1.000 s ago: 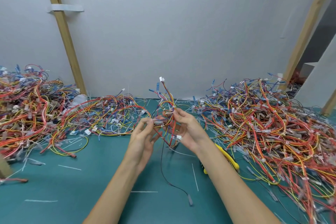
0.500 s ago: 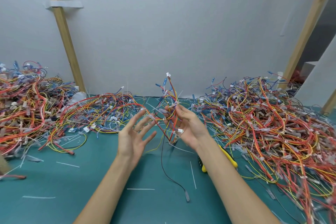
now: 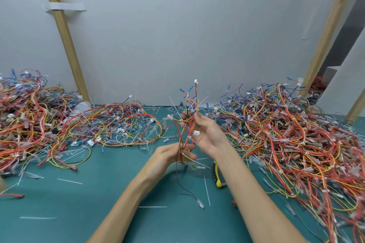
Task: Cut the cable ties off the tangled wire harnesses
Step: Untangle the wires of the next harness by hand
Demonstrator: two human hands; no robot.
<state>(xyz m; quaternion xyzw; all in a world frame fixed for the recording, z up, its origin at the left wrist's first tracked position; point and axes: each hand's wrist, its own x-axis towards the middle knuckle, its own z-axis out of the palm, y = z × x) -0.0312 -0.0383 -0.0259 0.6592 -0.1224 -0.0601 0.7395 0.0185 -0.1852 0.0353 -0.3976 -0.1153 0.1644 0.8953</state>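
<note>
A small wire harness (image 3: 188, 118) of red, yellow and blue wires with white connectors and white cable ties stands upright between my hands above the green table (image 3: 98, 193). My right hand (image 3: 207, 132) pinches its upper part between thumb and fingers. My left hand (image 3: 169, 156) grips its lower end, where a cable tie (image 3: 194, 161) sticks out to the right. A thin black wire (image 3: 180, 183) hangs from it down to the table. A yellow-handled cutter (image 3: 216, 173) lies on the table, partly hidden under my right forearm.
Big tangled piles of harnesses lie on the right (image 3: 296, 140), at the left edge (image 3: 21, 118) and at the back left (image 3: 114, 124). Cut tie strips (image 3: 207, 190) are scattered on the table. Wooden posts (image 3: 63, 33) lean on the grey wall.
My left hand, open and off the harness half a second ago, has dropped and closed on the harness's lower end. My right hand has kept its hold.
</note>
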